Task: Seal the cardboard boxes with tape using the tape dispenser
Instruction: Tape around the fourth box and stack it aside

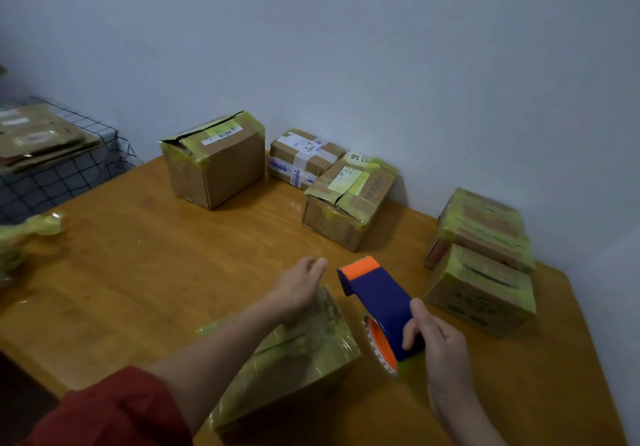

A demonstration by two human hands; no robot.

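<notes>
One box (294, 359) under flat, released left grip (298, 290); right grip (436, 338) grasps tape dispenser (377, 300) just beside.

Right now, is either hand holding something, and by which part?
The right hand grips the tape dispenser by the rear of its blue body. The left hand holds nothing; it rests on the near box.

blue-orange tape dispenser (375, 302), checked cloth (69, 175)
</notes>
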